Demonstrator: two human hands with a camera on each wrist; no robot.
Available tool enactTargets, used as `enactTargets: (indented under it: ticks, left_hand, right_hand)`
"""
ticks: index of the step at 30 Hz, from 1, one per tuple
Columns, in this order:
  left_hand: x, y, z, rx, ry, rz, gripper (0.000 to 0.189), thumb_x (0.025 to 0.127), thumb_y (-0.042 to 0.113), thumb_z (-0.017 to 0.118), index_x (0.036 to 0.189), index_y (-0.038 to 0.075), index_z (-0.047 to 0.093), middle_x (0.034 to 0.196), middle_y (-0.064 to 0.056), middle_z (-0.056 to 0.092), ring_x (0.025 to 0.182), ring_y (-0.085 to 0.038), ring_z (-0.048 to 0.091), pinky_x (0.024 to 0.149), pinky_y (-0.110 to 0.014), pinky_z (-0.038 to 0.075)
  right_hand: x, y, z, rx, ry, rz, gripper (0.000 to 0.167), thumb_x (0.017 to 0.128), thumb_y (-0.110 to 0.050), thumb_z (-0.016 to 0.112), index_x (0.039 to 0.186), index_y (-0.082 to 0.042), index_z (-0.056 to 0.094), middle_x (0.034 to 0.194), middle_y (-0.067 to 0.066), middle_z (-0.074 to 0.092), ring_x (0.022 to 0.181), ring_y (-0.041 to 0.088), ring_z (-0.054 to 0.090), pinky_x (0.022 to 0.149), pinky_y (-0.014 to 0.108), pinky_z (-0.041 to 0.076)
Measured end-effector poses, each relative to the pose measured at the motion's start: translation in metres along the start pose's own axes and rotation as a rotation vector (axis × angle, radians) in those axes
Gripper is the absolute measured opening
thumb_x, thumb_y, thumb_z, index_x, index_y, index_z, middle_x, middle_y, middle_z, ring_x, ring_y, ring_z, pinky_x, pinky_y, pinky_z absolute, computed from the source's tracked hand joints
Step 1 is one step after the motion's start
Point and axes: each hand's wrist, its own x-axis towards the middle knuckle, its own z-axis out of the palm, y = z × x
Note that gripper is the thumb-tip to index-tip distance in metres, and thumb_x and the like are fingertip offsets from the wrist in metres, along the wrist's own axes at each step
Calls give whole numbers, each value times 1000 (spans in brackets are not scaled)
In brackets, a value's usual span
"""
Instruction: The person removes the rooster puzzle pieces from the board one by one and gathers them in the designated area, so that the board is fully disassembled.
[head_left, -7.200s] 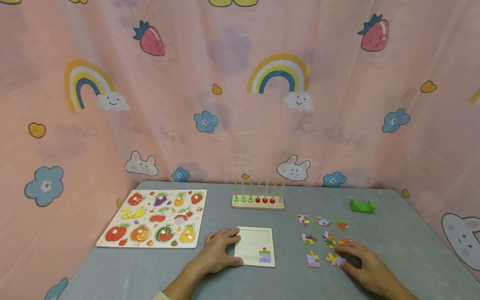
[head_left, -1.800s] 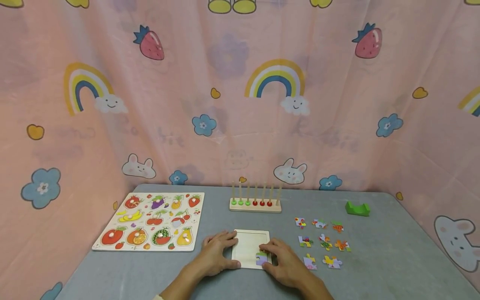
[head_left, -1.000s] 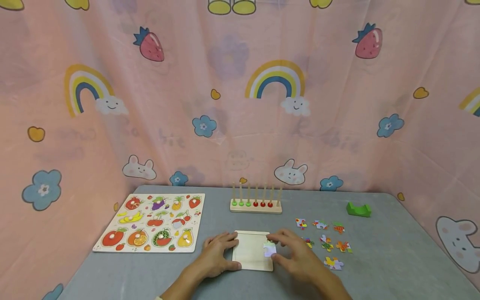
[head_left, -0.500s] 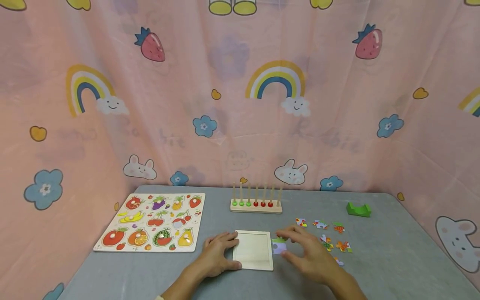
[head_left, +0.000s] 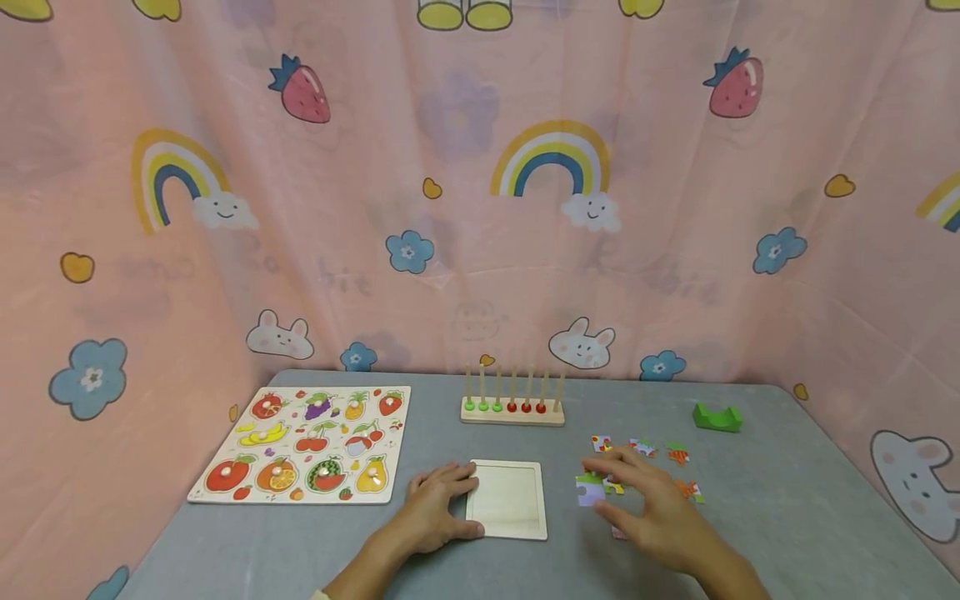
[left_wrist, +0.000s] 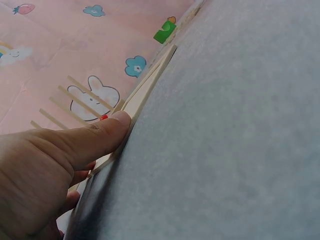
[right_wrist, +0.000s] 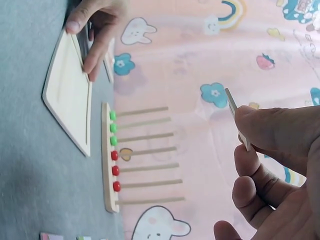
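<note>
My right hand (head_left: pixel 660 512) pinches a lilac and green jigsaw piece (head_left: pixel 590 492) between thumb and fingers, raised over the table to the right of the puzzle tray. In the right wrist view the piece (right_wrist: pixel 233 107) shows edge-on. The square wooden puzzle tray (head_left: pixel 508 502) lies flat with bare wood inside its rim. At its left side my left hand (head_left: pixel 441 510) holds the edge, thumb at the near corner and fingers at the far one. Several other jigsaw pieces, one with an orange striped shape (head_left: pixel 678 453), lie beyond and under my right hand, which partly hides them.
A fruit peg puzzle board (head_left: pixel 300 446) lies at the left of the grey table (head_left: pixel 450 575). Behind the tray stands a wooden peg rack (head_left: pixel 512 414) with green and red beads. A green notched block (head_left: pixel 717 418) sits at the back right, before a pink printed curtain (head_left: pixel 480 275).
The right hand has taken the lilac and green piece out of the tray's near right corner and carried it rightward, off the tray. The left hand has stayed at the tray's left edge.
</note>
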Motion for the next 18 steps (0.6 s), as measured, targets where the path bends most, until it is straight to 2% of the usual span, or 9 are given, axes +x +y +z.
enactTargets:
  ticks: [6, 12, 14, 18]
  left_hand:
    - [1, 0, 0, -2, -1, 1, 68, 72, 38, 84, 128, 7, 63, 143, 0, 48, 135, -27, 35, 101, -58, 18]
    - [1, -1, 0, -1, -3, -2, 68, 72, 39, 84, 129, 7, 63, 143, 0, 48, 136, -26, 34, 101, -59, 17]
    - [1, -1, 0, -6, 0, 2, 68, 72, 38, 84, 129, 7, 63, 143, 0, 48, 135, -27, 34, 101, -59, 17]
    - [0, -1, 0, -13, 5, 9, 69, 71, 38, 84, 128, 5, 63, 143, -1, 48, 135, -27, 35, 100, -58, 17]
  right_hand:
    - [-7, 4, -11, -27, 8, 9, 55, 74, 0, 81, 124, -14, 64, 112, -4, 60, 98, 12, 57, 79, 28, 48]
    - [-13, 11, -20, -28, 13, -15, 57, 73, 2, 80, 125, -12, 63, 114, -6, 60, 102, 12, 56, 86, 16, 39]
    - [-15, 14, -23, -20, 17, -32, 57, 73, 3, 80, 125, -10, 63, 112, -5, 60, 101, 12, 56, 86, 15, 38]
    - [-21, 19, -27, -20, 17, -9, 58, 72, 4, 80, 126, -10, 62, 110, -5, 59, 99, 11, 55, 84, 14, 39]
